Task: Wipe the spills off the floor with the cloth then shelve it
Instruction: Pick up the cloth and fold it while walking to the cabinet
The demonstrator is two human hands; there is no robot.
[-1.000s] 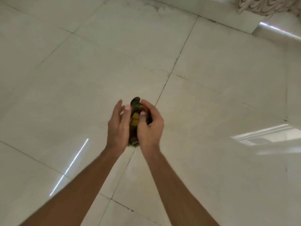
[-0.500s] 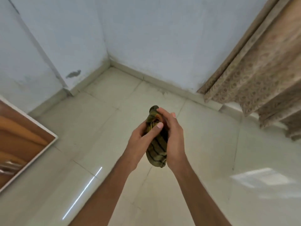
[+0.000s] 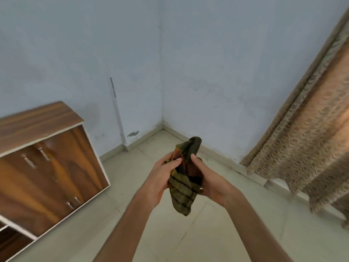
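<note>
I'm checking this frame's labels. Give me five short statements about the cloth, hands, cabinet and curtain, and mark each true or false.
1. Both hands hold the cloth. True: the left hand and right hand grip it from either side.
2. The cloth lies on the floor. False: it is held up above the floor.
3. The cabinet stands to the left. True.
4. The cloth is plain white. False: it is olive and orange with dark stripes.
5. The curtain hangs on the left wall. False: it hangs at the right.
</note>
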